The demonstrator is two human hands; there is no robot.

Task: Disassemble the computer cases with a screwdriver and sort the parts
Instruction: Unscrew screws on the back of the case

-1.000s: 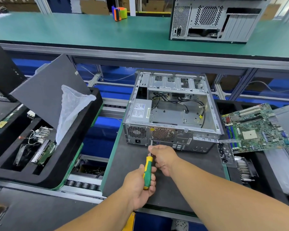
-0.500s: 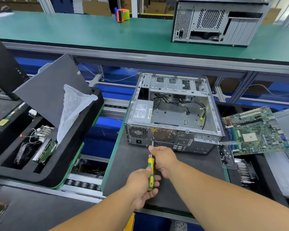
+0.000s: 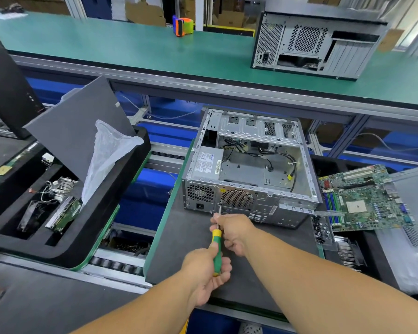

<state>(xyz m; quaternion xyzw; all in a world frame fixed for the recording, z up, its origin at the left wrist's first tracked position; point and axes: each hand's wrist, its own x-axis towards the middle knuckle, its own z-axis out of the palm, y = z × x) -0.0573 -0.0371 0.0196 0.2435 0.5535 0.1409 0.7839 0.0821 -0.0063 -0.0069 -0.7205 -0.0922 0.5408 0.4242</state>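
An open silver computer case (image 3: pixel 251 165) lies on a dark mat (image 3: pixel 186 237), rear panel toward me, with a power supply (image 3: pixel 209 162) and loose cables inside. A green and yellow screwdriver (image 3: pixel 217 251) points at a screw on the rear panel, between the two fan grilles. My left hand (image 3: pixel 204 276) grips its handle. My right hand (image 3: pixel 234 231) pinches the metal shaft near the tip. A removed motherboard (image 3: pixel 362 198) rests at the right of the case.
A black foam tray (image 3: pixel 65 242) at the left holds a drive, wires, a grey panel and a plastic bag. A small tray of screws (image 3: pixel 321 231) sits by the motherboard. Another case (image 3: pixel 316 44) and a tape dispenser (image 3: pixel 182 26) stand on the green bench behind.
Both hands stay on the screwdriver at the same screw; my left hand has shifted its hold slightly on the handle. The view has drifted a little.
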